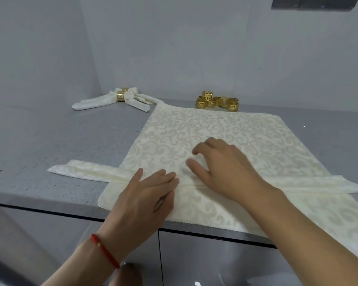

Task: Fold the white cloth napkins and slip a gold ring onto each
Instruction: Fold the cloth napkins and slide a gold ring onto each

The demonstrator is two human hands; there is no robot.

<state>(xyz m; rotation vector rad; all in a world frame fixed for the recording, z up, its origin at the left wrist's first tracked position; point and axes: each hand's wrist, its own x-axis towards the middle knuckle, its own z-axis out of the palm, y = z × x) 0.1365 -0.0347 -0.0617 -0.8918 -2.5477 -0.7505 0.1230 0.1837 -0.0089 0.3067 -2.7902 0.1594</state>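
A grey speckled counter (pixel 70 141) runs along a pale wall (pixel 174 48), with steel cabinet fronts (pixel 205 254) below its near edge. A dark fixture (pixel 312 3) shows at the top right corner.

A large white patterned cloth (pixel 225 124) lies spread flat on the counter's right half, its near edge overhanging the counter's front. Across its near part lies a long folded napkin (pixel 87 170), a narrow band whose left end sticks out onto the bare counter and whose right end reaches past the cloth's right side.

The right hand (pixel 225 168) rests on the cloth just behind the band's middle, fingers (pixel 201 148) spread apart and lightly bent, tips touching the fabric, gripping nothing. The left hand (pixel 145 195) lies flat over the band beside it, fingers (pixel 163 178) straight and close together, pressing down. A red string bracelet (pixel 104 250) circles the left wrist.

At the back left, well apart from the hands, lies a finished napkin (pixel 99 101) with a gold ring (pixel 122 95) around its middle. A cluster of loose rings (pixel 217 101) sits at the back, just behind the cloth's far edge.
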